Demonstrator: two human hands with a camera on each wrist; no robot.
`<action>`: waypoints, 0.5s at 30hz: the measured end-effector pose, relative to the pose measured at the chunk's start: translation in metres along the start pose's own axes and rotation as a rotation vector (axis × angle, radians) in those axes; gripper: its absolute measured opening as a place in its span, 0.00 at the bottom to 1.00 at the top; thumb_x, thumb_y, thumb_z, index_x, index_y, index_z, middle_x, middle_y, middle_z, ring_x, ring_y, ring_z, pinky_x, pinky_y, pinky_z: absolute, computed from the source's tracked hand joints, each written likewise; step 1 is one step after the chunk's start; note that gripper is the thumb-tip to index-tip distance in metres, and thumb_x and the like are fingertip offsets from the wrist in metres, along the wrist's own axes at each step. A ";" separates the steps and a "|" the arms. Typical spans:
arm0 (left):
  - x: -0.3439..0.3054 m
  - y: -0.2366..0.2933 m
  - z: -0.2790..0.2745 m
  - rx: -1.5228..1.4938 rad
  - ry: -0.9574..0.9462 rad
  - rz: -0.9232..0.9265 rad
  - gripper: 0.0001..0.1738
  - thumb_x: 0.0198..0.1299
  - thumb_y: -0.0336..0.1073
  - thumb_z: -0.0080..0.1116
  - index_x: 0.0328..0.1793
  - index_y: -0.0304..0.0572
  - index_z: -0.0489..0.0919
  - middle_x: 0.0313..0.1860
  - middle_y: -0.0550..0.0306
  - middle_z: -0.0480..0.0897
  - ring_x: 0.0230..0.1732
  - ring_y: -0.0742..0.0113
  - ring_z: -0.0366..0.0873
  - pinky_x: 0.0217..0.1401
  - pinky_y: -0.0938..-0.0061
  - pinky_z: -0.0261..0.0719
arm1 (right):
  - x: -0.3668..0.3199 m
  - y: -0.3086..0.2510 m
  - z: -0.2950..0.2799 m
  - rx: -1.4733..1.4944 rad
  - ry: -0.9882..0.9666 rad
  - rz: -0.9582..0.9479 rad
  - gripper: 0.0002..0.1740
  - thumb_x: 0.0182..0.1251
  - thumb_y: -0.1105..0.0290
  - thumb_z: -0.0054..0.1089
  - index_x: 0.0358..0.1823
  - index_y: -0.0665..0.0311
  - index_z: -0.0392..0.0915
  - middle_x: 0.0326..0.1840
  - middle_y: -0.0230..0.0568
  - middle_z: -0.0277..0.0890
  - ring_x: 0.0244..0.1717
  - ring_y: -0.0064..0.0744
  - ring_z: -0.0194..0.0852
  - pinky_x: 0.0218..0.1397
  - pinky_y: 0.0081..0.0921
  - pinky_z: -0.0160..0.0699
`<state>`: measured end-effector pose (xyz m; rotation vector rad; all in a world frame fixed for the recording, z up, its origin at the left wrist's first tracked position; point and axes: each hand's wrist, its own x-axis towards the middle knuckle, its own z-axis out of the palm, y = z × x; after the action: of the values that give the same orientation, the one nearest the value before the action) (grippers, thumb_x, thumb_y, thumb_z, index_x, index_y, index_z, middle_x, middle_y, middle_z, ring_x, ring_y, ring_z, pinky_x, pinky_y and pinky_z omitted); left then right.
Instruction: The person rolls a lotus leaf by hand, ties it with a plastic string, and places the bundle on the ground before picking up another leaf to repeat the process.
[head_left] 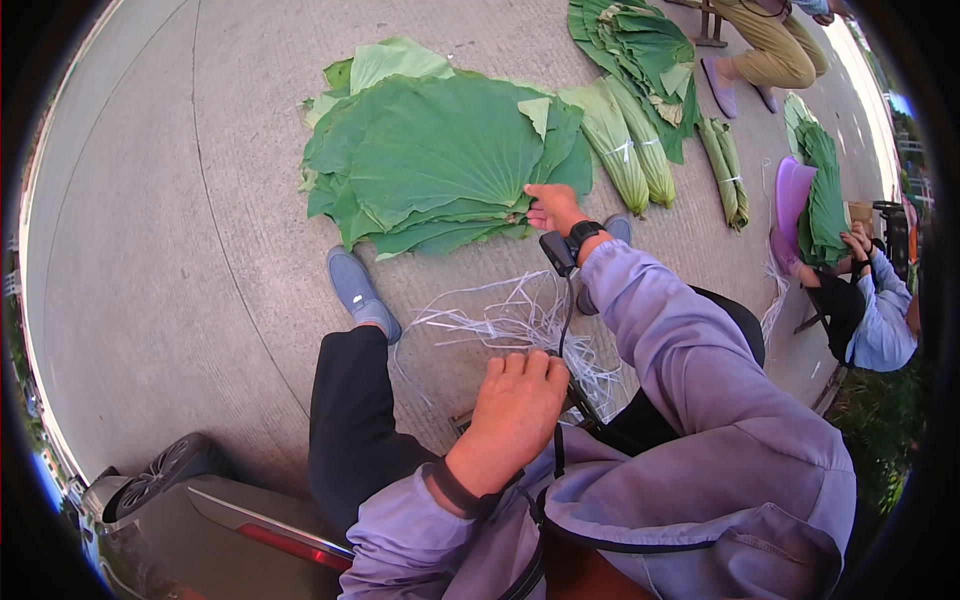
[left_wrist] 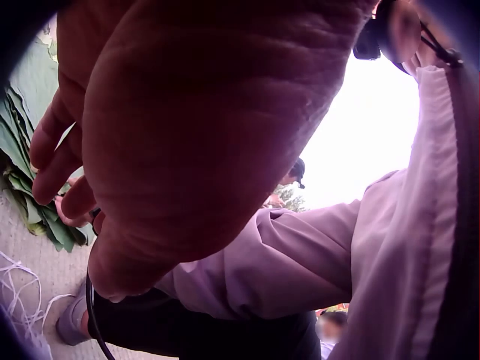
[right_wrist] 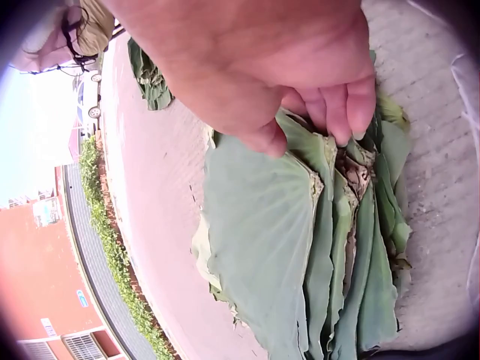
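A thick stack of big green lotus leaves (head_left: 440, 150) lies on the concrete, its cut inner edges facing me. My right hand (head_left: 555, 207) is at that near edge. In the right wrist view, the thumb of the right hand (right_wrist: 262, 75) lies along the top leaf while the fingers curl at the folded edges of the leaves (right_wrist: 259, 217), pinching them. My left hand (head_left: 515, 405) hovers over my lap, fingers loosely bent and holding nothing. Close up, the left hand (left_wrist: 195, 135) fills much of the left wrist view.
White plastic strips (head_left: 520, 315) lie tangled between my shoes. Right of the stack are tied leaf bundles (head_left: 625, 150), a slimmer bundle (head_left: 725, 175) and another leaf pile (head_left: 640, 50). Two people sit to the right, one near a purple hat (head_left: 793, 200). A vehicle (head_left: 210, 535) stands at lower left.
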<state>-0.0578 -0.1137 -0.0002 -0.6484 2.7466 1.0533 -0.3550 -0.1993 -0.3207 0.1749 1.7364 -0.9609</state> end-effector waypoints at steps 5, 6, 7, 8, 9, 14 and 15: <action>0.001 -0.001 0.000 0.008 -0.017 -0.008 0.18 0.63 0.33 0.64 0.58 0.37 0.80 0.51 0.46 0.82 0.54 0.44 0.81 0.59 0.52 0.76 | 0.032 0.011 0.006 -0.043 -0.040 -0.002 0.25 0.64 0.60 0.78 0.57 0.63 0.78 0.48 0.49 0.83 0.35 0.44 0.84 0.35 0.44 0.86; 0.001 0.000 -0.001 0.005 -0.015 -0.007 0.18 0.63 0.33 0.64 0.58 0.37 0.80 0.51 0.46 0.82 0.54 0.45 0.81 0.58 0.52 0.76 | 0.032 0.009 0.008 -0.065 -0.031 0.017 0.25 0.64 0.60 0.78 0.57 0.63 0.79 0.47 0.49 0.84 0.35 0.44 0.84 0.35 0.43 0.86; 0.001 0.000 -0.002 0.001 -0.012 -0.006 0.18 0.63 0.33 0.63 0.58 0.37 0.80 0.51 0.46 0.82 0.54 0.45 0.81 0.58 0.52 0.76 | 0.032 0.007 0.009 -0.088 -0.023 0.035 0.25 0.64 0.60 0.78 0.57 0.62 0.79 0.47 0.49 0.84 0.34 0.44 0.84 0.35 0.43 0.86; 0.002 0.000 -0.003 -0.002 -0.010 -0.005 0.18 0.63 0.33 0.63 0.58 0.37 0.80 0.51 0.46 0.82 0.54 0.45 0.81 0.58 0.52 0.76 | 0.032 0.004 0.010 -0.109 -0.027 0.045 0.25 0.64 0.59 0.78 0.57 0.62 0.80 0.48 0.48 0.84 0.35 0.44 0.84 0.35 0.43 0.86; 0.002 -0.001 -0.002 -0.003 -0.012 -0.006 0.18 0.64 0.33 0.63 0.58 0.36 0.80 0.51 0.45 0.82 0.54 0.45 0.81 0.59 0.52 0.76 | 0.035 0.003 0.011 -0.130 -0.032 0.054 0.25 0.63 0.59 0.79 0.57 0.61 0.81 0.48 0.47 0.84 0.35 0.43 0.84 0.35 0.42 0.86; 0.003 0.000 0.000 -0.005 -0.017 -0.013 0.18 0.64 0.33 0.63 0.59 0.36 0.80 0.53 0.45 0.82 0.56 0.44 0.81 0.62 0.51 0.76 | 0.026 -0.002 0.008 -0.028 -0.087 0.007 0.24 0.61 0.57 0.81 0.55 0.57 0.83 0.50 0.40 0.85 0.38 0.40 0.82 0.37 0.40 0.85; 0.003 0.001 0.000 -0.003 -0.022 -0.015 0.18 0.64 0.33 0.63 0.59 0.35 0.80 0.54 0.45 0.82 0.56 0.44 0.81 0.62 0.51 0.76 | 0.020 -0.003 0.008 0.016 -0.105 -0.002 0.24 0.61 0.57 0.81 0.55 0.57 0.84 0.50 0.38 0.85 0.39 0.39 0.81 0.38 0.40 0.84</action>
<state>-0.0612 -0.1143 -0.0006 -0.6524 2.7181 1.0556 -0.3586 -0.2135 -0.3369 0.1306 1.6331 -0.9694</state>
